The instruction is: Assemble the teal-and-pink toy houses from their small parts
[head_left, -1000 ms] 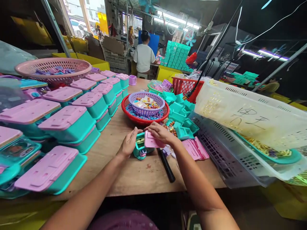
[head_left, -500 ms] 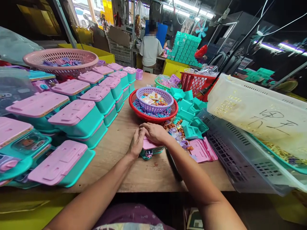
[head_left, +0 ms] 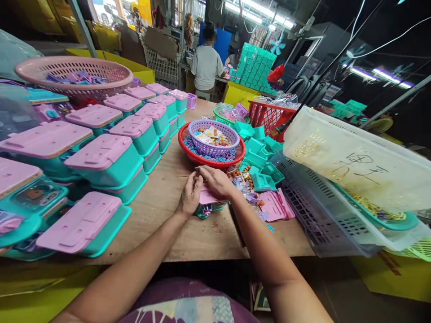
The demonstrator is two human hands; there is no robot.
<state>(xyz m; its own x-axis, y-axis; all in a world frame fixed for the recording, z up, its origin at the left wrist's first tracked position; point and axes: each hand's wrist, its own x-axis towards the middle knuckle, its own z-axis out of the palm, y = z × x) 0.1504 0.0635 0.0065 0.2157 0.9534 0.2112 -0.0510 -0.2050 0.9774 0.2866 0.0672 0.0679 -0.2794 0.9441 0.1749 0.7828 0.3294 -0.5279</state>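
Two hands, the left hand and the right hand, hold a box on the counter, pressed together with fingers meeting over its pink lid. Between and beneath them the box sits lid up, a small dark fitting on its near side and its visible near edge running left to right; its long axis is too covered to tell. Right of the hands, a tilted crate bears black handwriting, hard to read.
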